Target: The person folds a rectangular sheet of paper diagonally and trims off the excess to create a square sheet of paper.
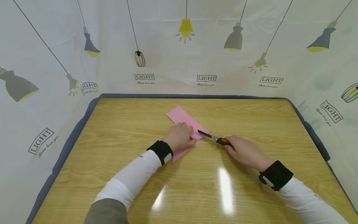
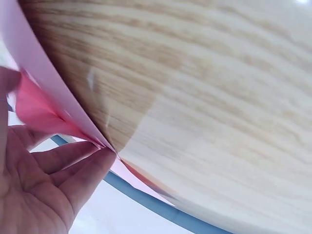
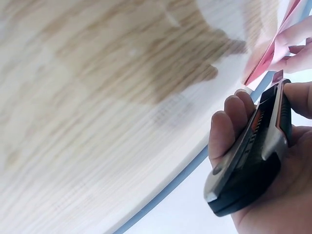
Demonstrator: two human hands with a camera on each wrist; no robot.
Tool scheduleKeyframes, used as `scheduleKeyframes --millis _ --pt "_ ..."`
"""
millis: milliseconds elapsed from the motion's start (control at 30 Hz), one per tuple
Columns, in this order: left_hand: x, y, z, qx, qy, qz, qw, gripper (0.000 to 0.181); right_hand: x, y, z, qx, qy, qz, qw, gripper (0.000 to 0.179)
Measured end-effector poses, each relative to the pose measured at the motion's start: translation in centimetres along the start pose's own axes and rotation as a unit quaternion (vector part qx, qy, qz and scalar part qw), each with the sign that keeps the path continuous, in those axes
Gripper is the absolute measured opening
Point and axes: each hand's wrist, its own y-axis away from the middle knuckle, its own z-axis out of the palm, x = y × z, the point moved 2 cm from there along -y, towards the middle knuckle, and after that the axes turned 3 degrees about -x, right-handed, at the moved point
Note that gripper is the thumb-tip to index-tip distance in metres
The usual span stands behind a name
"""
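A folded pink paper (image 1: 180,114) lies slantwise on the wooden table. My left hand (image 1: 180,137) is over its near side, and in the left wrist view the thumb and fingertips pinch the edge of the paper (image 2: 58,80). There the layers gape and bulge, showing a deeper pink inside. A black and grey utility knife with orange accents (image 3: 258,136) is gripped in my right hand (image 1: 247,152). Its dark blade (image 1: 204,133) is extended and points left, overlapping the right end of the paper in the head view.
The wood-grained table (image 1: 126,124) spreads around both hands, with bright reflections near its front. Blue-grey edging (image 1: 167,96) runs along the back and sides. Behind it hangs a pale sheet (image 1: 165,37) printed with lamps. A black band (image 1: 277,175) circles each wrist.
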Motion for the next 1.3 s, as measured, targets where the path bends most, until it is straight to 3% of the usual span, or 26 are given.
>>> scheduleKeyframes --millis 200,467,600,833,1000,1300 --pt "-0.3 -0.2 0.1 -0.005 -0.058 0.000 0.9983 0.015 0.5 0.2 -0.2 0.002 -0.007 -0.013 0.9999 0.026" --pt "-0.6 -0.3 0.1 -0.012 -0.074 0.010 0.9972 0.017 1.4 0.9 -1.0 -0.004 0.000 -0.078 0.9970 0.037" --pt "-0.7 -0.4 0.1 -0.015 -0.069 0.013 0.9974 0.020 1.5 0.8 -0.8 0.003 0.028 -0.080 0.9964 0.039" --pt "-0.6 -0.3 -0.3 -0.038 -0.052 0.010 0.9979 0.027 1.0 -0.4 0.2 0.018 0.094 -0.067 0.9931 0.044" --pt "-0.7 -0.2 -0.4 -0.035 -0.016 0.007 0.9992 0.034 0.9 -1.1 0.5 0.028 0.111 -0.060 0.9916 0.046" --pt "-0.5 0.0 -0.3 -0.031 0.056 -0.025 0.9976 0.073 0.9 -1.2 0.6 0.046 0.107 -0.064 0.9912 0.045"
